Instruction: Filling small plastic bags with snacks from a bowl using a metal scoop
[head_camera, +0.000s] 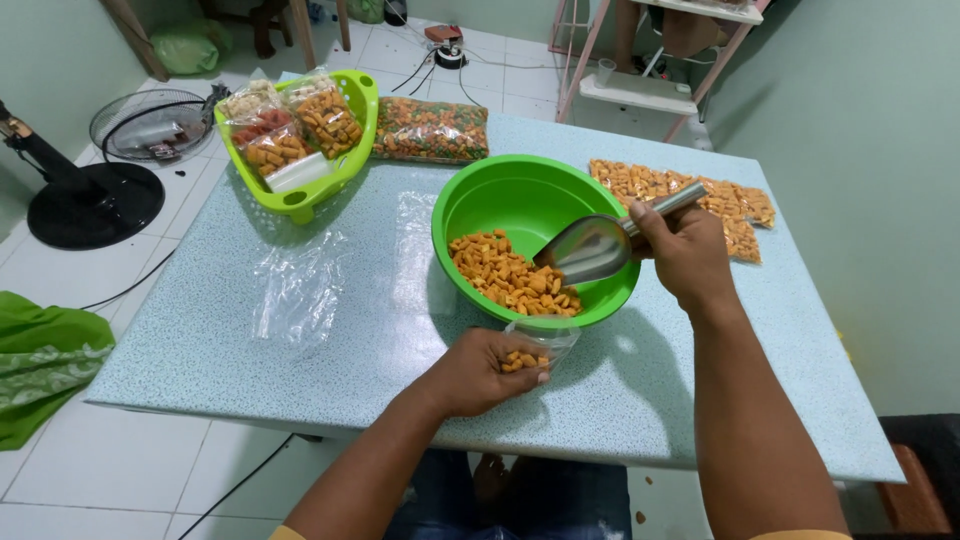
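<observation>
My right hand (685, 250) grips a metal scoop (598, 243) by its handle, its bowl held inside a green plastic bowl (520, 195). Orange snack pieces (510, 278) lie in a heap in the bowl's near left part. My left hand (480, 370) holds a small clear plastic bag (545, 345) just in front of the bowl, with some orange pieces in it.
A green basket (330, 175) of filled snack bags stands at the table's far left. A large bag of mixed coloured snacks (430, 130) lies behind the bowl. Flat packs of orange snacks (720, 205) lie at the far right. Empty clear bags (300, 285) lie left. A fan (95, 195) stands on the floor.
</observation>
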